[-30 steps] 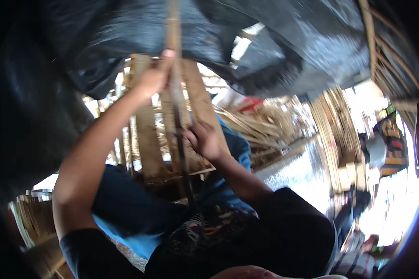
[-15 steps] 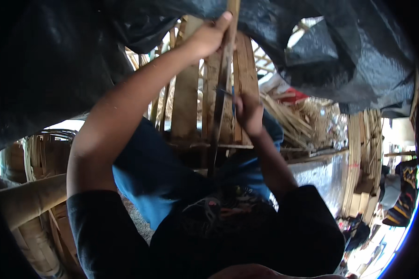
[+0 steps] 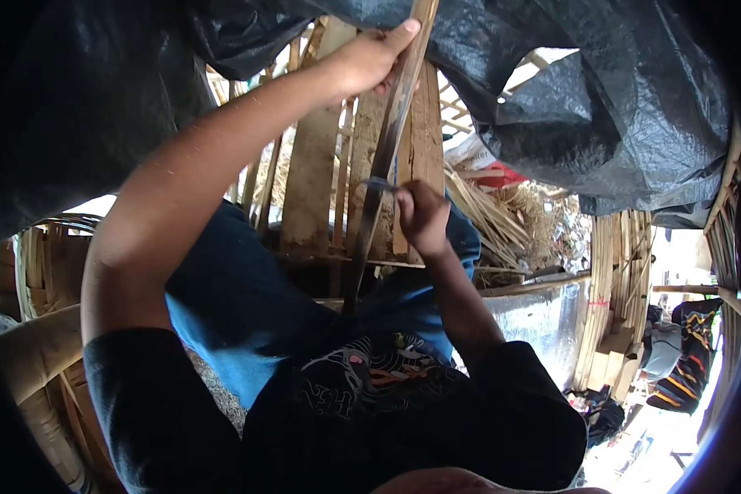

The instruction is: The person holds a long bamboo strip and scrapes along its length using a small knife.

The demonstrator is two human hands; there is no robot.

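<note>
A long narrow strip (image 3: 391, 123) of bamboo or wood slants from the top of the view down toward my lap, pale at its far end and dark along its near part. Around its upper part my left hand (image 3: 374, 64) is closed, thumb lying along the strip. My right hand (image 3: 425, 217) makes a fist around a knife (image 3: 379, 184), whose handle is hidden in the fingers. The thin blade crosses the strip about midway along it. Beneath the strip is a bench of rough planks (image 3: 317, 165), between my knees.
Black plastic sheeting (image 3: 626, 107) hangs low ahead and on both sides. Split bamboo strips (image 3: 490, 218) and shavings (image 3: 539, 222) lie at the right, with upright bundled slats (image 3: 605, 305) farther right. A thick bamboo pole (image 3: 45, 342) is at my left.
My right hand and the knife have slid down the strip toward me. The left hand keeps its grip on the upper part. The whole view has shifted a little.
</note>
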